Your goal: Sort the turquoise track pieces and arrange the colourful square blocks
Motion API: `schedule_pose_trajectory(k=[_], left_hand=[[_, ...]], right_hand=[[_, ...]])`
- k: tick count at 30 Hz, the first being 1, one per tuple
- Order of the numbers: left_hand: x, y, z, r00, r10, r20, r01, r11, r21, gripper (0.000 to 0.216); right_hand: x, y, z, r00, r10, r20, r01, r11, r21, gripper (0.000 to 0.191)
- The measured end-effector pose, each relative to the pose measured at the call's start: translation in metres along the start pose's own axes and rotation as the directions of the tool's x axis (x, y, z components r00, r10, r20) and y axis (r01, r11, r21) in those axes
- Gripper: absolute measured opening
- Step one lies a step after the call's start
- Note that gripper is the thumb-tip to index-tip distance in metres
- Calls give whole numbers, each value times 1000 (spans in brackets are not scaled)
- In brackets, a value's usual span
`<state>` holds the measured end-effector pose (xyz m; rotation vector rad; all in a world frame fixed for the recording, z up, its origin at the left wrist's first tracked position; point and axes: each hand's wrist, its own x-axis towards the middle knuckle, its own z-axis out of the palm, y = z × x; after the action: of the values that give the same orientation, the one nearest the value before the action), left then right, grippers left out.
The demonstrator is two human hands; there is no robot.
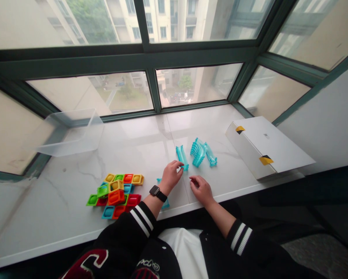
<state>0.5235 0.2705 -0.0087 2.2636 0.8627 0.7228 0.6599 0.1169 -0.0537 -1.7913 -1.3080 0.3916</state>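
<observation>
My left hand (pixel 172 175), with a black watch on its wrist, has its fingertips closed at the near end of a straight translucent teal track piece (pixel 181 154) that lies on the white counter. Just right of it, my right hand (pixel 201 189) hovers low over the counter, fingers loosely bent and apart, holding nothing. Beyond the hands lie a stack of curved teal track pieces (pixel 197 152) and another straight teal piece (pixel 210 154). Partly hidden beneath my left wrist is one more teal piece (pixel 165 204).
Left of my arm is a heap of colourful square plastic blocks (pixel 115 193). A clear plastic bin (pixel 71 149) stands at the back left. On the right rests a white box (pixel 274 143) with yellow-black tape. Windows line the far edge of the counter (pixel 75 211).
</observation>
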Motion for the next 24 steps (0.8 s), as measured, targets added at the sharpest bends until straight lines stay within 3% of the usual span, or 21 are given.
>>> schedule_pose_trajectory(k=[24], left_hand=[[-1,-1,0,1000,-7,9,7,1000,-3,19]], right_hand=[[0,-1,-1,1000,4,11,-4,1000,-4,21]])
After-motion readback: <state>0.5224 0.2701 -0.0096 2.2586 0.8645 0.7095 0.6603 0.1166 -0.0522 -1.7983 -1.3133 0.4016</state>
